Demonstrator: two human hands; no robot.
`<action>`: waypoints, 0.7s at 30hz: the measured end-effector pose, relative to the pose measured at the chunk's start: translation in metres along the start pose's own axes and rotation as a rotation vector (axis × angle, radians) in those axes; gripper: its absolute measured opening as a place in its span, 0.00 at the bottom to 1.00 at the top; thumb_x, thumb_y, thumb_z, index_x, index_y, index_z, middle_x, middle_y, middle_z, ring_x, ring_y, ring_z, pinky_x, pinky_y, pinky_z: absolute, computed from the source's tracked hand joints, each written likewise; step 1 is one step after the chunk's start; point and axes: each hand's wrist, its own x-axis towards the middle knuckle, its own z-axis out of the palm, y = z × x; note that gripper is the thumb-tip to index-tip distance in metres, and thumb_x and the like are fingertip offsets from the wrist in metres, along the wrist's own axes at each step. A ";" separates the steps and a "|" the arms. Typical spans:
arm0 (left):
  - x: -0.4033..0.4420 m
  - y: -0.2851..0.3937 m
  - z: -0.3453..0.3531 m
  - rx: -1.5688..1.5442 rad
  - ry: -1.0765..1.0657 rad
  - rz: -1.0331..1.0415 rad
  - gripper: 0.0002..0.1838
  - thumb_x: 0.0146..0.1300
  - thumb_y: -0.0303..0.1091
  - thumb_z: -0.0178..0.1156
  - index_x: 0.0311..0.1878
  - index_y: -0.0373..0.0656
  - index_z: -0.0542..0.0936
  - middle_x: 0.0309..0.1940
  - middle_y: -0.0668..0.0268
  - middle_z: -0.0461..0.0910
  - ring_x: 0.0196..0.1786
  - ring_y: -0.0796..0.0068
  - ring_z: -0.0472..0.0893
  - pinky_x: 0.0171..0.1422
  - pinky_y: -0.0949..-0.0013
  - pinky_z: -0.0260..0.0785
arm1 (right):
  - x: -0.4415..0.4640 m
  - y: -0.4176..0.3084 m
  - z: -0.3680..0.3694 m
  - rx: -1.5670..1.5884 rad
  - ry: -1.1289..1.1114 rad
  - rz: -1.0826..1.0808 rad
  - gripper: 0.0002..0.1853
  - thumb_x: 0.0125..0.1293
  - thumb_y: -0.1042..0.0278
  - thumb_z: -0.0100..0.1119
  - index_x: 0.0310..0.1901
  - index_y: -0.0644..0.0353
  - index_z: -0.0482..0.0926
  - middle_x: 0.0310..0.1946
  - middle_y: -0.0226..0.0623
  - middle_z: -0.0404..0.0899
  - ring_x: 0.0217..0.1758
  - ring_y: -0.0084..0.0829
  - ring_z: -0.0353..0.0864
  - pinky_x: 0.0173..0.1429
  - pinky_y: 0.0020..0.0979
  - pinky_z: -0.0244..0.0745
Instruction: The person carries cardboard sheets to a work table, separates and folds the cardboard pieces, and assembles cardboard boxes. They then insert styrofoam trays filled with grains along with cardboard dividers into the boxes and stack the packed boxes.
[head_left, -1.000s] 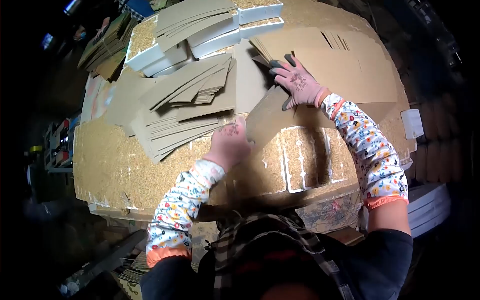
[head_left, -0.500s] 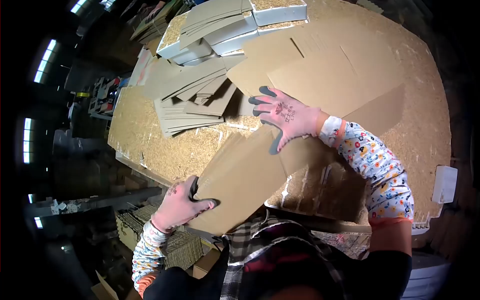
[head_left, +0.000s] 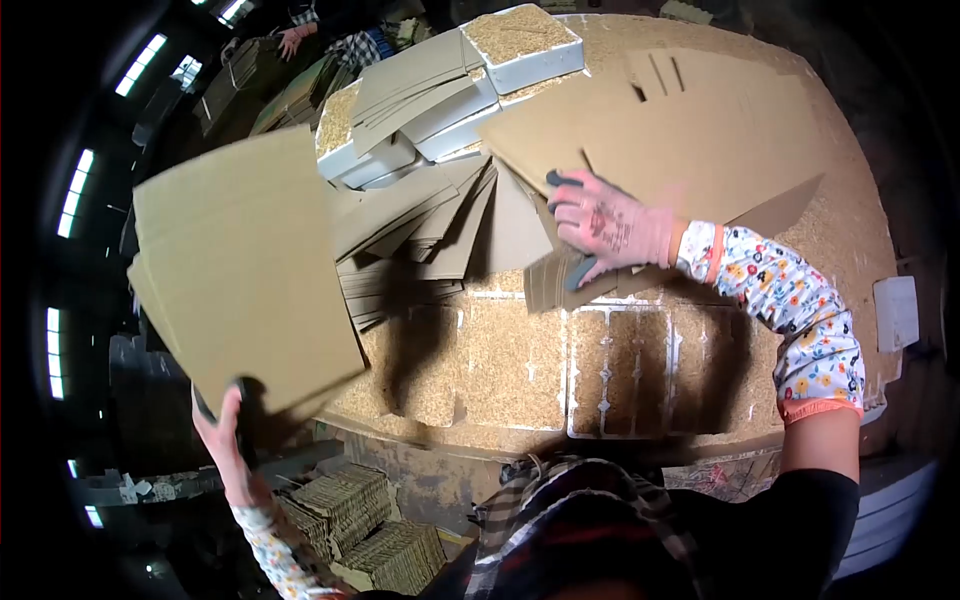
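My left hand [head_left: 228,430], in a pink glove with dark fingertips, grips a few flat cardboard sheets [head_left: 250,260] by their near edge. The sheets are raised at the left, over the table's edge, with the thumb on top. My right hand [head_left: 608,225], gloved alike, has its fingers bent over the near-left edge of a spread pile of larger cardboard sheets [head_left: 700,130]. Its thumb touches smaller cardboard pieces [head_left: 550,285] below. Between the hands lies a fanned stack of cardboard sheets [head_left: 440,220], partly hidden by the raised ones.
White trays filled with tan grains [head_left: 525,45] stand at the back, some under cardboard. Similar filled trays [head_left: 515,350] line the table's near side. A white box [head_left: 895,313] is at the right edge. Cardboard bundles [head_left: 345,510] sit below. Another person's hand [head_left: 295,40] shows far back.
My left hand has swung left and lifted its cardboard sheets off the near side, baring filled trays. My right hand has shifted slightly right, its spread fingers now bent on the pile.
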 end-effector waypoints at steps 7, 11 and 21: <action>0.026 0.047 0.243 0.375 -0.473 0.878 0.50 0.50 0.50 0.70 0.70 0.39 0.54 0.67 0.43 0.56 0.70 0.50 0.57 0.72 0.57 0.50 | -0.020 -0.091 0.015 -0.169 0.105 -0.101 0.29 0.44 0.38 0.63 0.35 0.57 0.71 0.37 0.34 0.70 0.55 0.37 0.66 0.69 0.48 0.51; 0.033 0.085 0.424 0.588 -0.794 0.794 0.55 0.48 0.72 0.57 0.71 0.44 0.54 0.68 0.40 0.51 0.72 0.41 0.49 0.74 0.49 0.40 | -0.008 -0.027 -0.010 0.338 0.100 0.048 0.29 0.49 0.40 0.62 0.39 0.59 0.72 0.44 0.40 0.73 0.56 0.42 0.68 0.62 0.43 0.61; 0.180 -0.014 0.523 0.737 -0.744 -0.018 0.52 0.52 0.77 0.47 0.63 0.36 0.66 0.59 0.53 0.72 0.61 0.55 0.71 0.70 0.56 0.53 | -0.235 -0.126 0.059 1.081 1.140 1.710 0.29 0.70 0.60 0.47 0.67 0.64 0.54 0.61 0.43 0.62 0.61 0.34 0.66 0.63 0.37 0.66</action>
